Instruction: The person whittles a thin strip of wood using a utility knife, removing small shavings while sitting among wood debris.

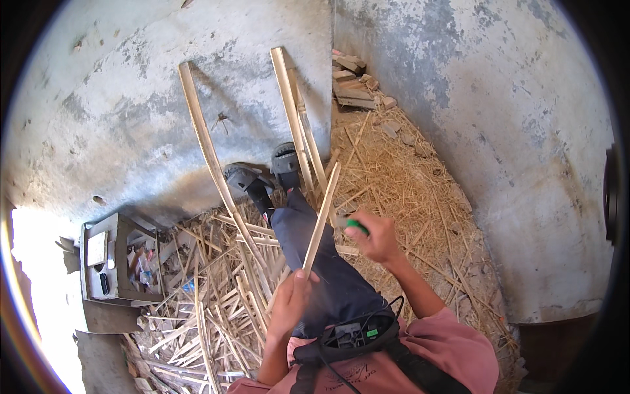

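A pale split bamboo strip [321, 217] slants up from my left hand [293, 297], whose fingers are closed round its lower end. To the right of it, my right hand [374, 236] grips a green-handled tool [356, 226]; a blurred pale blade seems to point left from it toward the strip. My legs [298, 243] stretch out beneath both hands, feet in dark grey sandals [244, 177] near the wall. Longer bamboo strips [198, 118] lean on the wall left of my feet, and others [284, 79] to the right of them.
Cut strips [203, 328] cover the floor at left, with straw and shavings [413, 197] at right. Bricks [354, 95] are piled in the gap between two weathered walls [485, 131]. A small open cabinet [118, 282] with items on it stands at left, beside a bright opening.
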Action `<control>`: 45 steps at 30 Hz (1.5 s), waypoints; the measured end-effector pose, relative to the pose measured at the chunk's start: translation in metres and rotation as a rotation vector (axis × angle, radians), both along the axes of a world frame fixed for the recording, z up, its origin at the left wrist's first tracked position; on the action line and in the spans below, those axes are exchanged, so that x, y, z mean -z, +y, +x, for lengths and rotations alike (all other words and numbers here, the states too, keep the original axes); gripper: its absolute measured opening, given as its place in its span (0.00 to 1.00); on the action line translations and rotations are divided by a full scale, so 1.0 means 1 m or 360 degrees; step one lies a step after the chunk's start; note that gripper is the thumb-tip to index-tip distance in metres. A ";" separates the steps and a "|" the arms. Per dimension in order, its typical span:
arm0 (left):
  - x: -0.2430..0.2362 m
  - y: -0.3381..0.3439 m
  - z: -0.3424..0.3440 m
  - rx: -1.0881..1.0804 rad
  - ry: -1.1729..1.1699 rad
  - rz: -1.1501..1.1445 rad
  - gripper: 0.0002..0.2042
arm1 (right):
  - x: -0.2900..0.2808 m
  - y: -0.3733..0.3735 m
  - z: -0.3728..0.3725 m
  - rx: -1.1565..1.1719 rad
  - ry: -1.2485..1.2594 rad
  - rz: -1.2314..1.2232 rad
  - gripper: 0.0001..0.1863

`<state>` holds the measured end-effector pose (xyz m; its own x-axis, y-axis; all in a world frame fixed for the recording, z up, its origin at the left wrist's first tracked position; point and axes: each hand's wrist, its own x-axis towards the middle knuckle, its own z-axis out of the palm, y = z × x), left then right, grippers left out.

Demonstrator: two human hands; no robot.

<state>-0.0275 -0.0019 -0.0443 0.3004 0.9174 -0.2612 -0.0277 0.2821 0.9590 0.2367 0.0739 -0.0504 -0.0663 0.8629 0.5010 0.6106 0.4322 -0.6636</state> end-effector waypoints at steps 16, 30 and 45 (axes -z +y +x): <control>-0.029 -0.001 0.030 -0.0070 0.1230 0.0680 0.11 | -0.040 0.011 -0.010 -0.0065 -0.0391 0.0470 0.18; 0.016 -0.040 -0.034 0.0019 0.0822 0.0260 0.15 | 0.003 0.120 0.207 0.1469 0.0259 -0.0075 0.30; 0.011 0.019 0.005 0.0055 0.0009 -0.0093 0.21 | -0.003 0.022 -0.011 -0.0277 0.1212 -0.0689 0.14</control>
